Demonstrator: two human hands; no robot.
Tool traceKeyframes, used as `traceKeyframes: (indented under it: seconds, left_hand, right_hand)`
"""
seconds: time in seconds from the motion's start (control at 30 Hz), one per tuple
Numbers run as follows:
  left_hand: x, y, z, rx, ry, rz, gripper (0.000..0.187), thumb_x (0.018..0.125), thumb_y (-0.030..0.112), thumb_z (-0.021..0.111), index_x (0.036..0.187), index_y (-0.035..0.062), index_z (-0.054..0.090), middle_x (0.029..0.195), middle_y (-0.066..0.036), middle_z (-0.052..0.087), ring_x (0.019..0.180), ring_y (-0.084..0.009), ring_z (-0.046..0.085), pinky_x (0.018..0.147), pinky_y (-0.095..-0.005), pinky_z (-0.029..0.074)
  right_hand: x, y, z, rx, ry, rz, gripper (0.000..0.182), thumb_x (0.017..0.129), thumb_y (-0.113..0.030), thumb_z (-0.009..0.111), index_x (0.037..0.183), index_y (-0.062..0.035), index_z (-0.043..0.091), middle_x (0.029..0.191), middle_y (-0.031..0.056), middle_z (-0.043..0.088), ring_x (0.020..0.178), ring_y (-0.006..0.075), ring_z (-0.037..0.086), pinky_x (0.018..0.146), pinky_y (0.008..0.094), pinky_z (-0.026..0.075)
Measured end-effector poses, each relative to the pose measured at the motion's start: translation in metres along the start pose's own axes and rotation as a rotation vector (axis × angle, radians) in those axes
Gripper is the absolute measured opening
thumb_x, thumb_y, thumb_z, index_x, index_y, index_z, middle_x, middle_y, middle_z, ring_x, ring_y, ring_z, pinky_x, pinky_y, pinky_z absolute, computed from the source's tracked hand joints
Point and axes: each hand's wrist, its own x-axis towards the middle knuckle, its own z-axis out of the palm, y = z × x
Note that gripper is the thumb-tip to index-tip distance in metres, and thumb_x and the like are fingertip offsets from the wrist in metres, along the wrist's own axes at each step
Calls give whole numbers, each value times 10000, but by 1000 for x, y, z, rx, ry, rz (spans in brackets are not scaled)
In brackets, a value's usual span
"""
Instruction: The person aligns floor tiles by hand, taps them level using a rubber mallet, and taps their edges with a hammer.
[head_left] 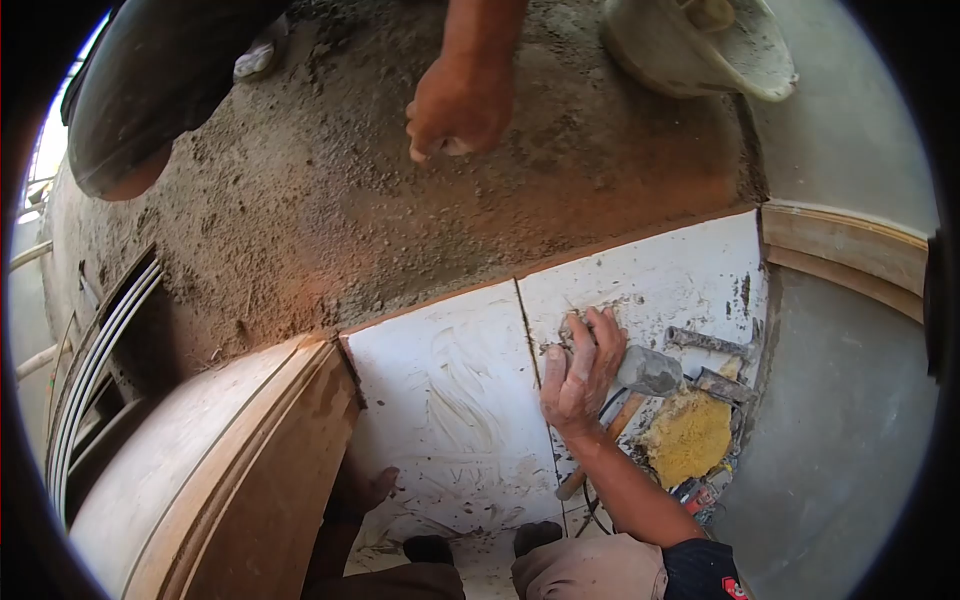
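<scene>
My right hand [585, 375] rests on a white tile [650, 270], fingers bent and spread, with nothing held. Beside it lies a mallet with a grey head [650, 370] and a wooden handle [615, 425]. A yellow sponge [690, 435] sits to the right of the handle. My left hand [372, 490] is low on the left, at another white tile [450, 390] near the wooden frame. Its visible digit is stretched out; the rest is in shadow. Muddy smears mark both tiles.
Across the tiles, another person's curled hand [460, 110] hangs over rough wet mortar [330, 200]. A mortar-stained bucket [660, 60] stands at the upper right. Dirty tube-like pieces [705, 342] lie near the right wall. Wooden frames [270, 470] border the doorway.
</scene>
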Motion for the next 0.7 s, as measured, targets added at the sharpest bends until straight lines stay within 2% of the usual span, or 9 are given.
traceKeyframes:
  seconds: [0.07, 0.13, 0.27, 0.33, 0.57, 0.63, 0.7]
  left_hand:
    - [-1, 1, 1, -65, -38, -78, 1167, 808, 619, 674, 1577, -73, 133, 1589, -336, 221, 1475, -508, 207, 1185, -596, 175]
    - [3, -1, 1, -96, 20, 49, 1152, 802, 587, 708, 1570, -70, 156, 1577, -328, 248, 1464, -496, 242, 1182, -580, 214]
    - [6, 9, -5, -136, -7, 14, 1151, 794, 574, 728, 1569, -65, 165, 1571, -322, 261, 1456, -487, 264, 1186, -566, 223]
    - [7, 14, -7, -392, -60, -80, 1158, 781, 559, 749, 1570, -58, 168, 1571, -321, 261, 1458, -487, 259, 1188, -566, 220]
    - [11, 19, -11, -546, -79, -137, 1160, 750, 487, 787, 1573, -47, 168, 1566, -323, 264, 1458, -490, 252, 1190, -565, 215]
    - [7, 10, -10, -196, -91, -66, 1168, 725, 424, 797, 1579, -43, 153, 1580, -320, 250, 1467, -498, 227, 1196, -561, 214]
    - [3, 3, -7, -185, -94, -52, 1168, 725, 424, 797, 1579, -44, 154, 1579, -321, 251, 1465, -498, 230, 1195, -562, 215]
  right_hand:
    - [0, 2, 0, 21, 3, -21, 374, 962, -198, 556, 1289, -19, 572, 1373, 193, 489, 1345, 429, 429, 1129, 627, 274]
    - [2, -1, -1, -8, 6, -34, 378, 974, -196, 534, 1292, 5, 564, 1376, 205, 488, 1352, 429, 426, 1136, 620, 270]
    - [2, 0, 1, -18, 5, -34, 379, 997, -215, 504, 1298, 8, 556, 1372, 215, 492, 1352, 441, 422, 1138, 627, 256]
    - [2, 0, 2, -11, 0, -39, 378, 996, -214, 505, 1297, 8, 556, 1376, 215, 488, 1354, 443, 417, 1137, 631, 253]
    - [2, -1, 0, -30, 2, -26, 379, 988, -227, 522, 1287, 4, 559, 1383, 209, 480, 1340, 452, 425, 1129, 637, 263]
    - [2, -1, 1, -21, 5, -37, 375, 987, -228, 526, 1282, 1, 560, 1379, 208, 482, 1334, 449, 430, 1118, 640, 275]
    - [2, 0, 1, 1, 17, -40, 376, 983, -230, 546, 1278, 1, 563, 1375, 207, 485, 1327, 444, 438, 1104, 638, 290]
